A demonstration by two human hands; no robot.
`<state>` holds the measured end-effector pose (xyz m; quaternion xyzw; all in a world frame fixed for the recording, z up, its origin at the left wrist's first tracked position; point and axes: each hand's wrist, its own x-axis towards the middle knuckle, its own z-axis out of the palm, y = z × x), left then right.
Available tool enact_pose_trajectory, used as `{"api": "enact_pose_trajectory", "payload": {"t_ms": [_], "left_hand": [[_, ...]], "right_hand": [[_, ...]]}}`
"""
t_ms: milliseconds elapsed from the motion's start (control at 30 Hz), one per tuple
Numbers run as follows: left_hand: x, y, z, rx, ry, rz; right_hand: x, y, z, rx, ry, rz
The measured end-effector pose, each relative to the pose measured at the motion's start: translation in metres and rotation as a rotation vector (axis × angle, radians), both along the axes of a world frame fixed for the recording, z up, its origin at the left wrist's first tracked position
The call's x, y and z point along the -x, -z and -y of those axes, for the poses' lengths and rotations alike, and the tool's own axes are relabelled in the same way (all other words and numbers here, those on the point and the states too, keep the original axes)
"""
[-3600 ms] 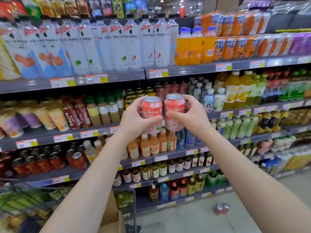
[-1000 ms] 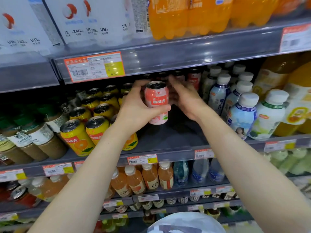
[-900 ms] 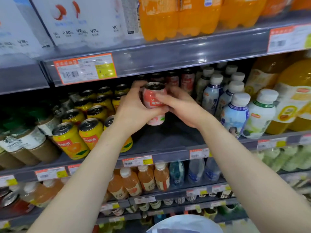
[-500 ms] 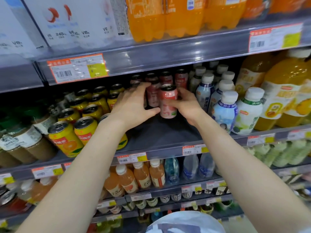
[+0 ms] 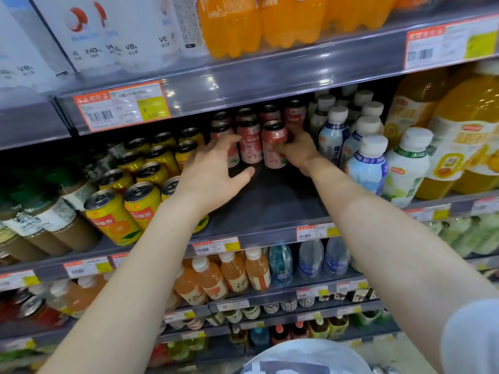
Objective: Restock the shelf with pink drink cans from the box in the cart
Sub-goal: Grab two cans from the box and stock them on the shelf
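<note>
Several pink drink cans stand at the back of the dark shelf. My right hand is wrapped around the front right pink can, which stands upright on the shelf. Just left of it stands another pink can. My left hand has its fingers spread, its fingertips resting against a third pink can that it partly hides. The box and the cart are out of view.
Yellow orange-drink cans fill the shelf to the left, and white-capped bottles stand to the right. The upper shelf's edge with a price tag hangs low over the cans. Bottles line the shelves below.
Both hands have reached deeper into the shelf. The two pink cans went from in the air down to the back rows, and my left hand has let go of its can.
</note>
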<state>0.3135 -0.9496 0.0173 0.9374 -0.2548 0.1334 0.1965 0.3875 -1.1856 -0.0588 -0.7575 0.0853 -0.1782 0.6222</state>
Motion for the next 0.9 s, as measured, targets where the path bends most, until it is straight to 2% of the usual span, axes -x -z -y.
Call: {"api": "enact_pose_trajectory", "payload": {"t_ms": [367, 700, 900], "left_hand": [[-0.006, 0.002, -0.007, 0.058, -0.001, -0.009], [-0.011, -0.011, -0.009, 0.016, -0.022, -0.008], [-0.004, -0.010, -0.010, 0.011, 0.012, -0.028]], "right_hand": [[-0.020, 0.003, 0.003, 0.137, 0.106, -0.027], [-0.025, -0.004, 0.003, 0.192, 0.115, -0.056], [-0.013, -0.007, -0.006, 0.211, 0.159, -0.191]]}}
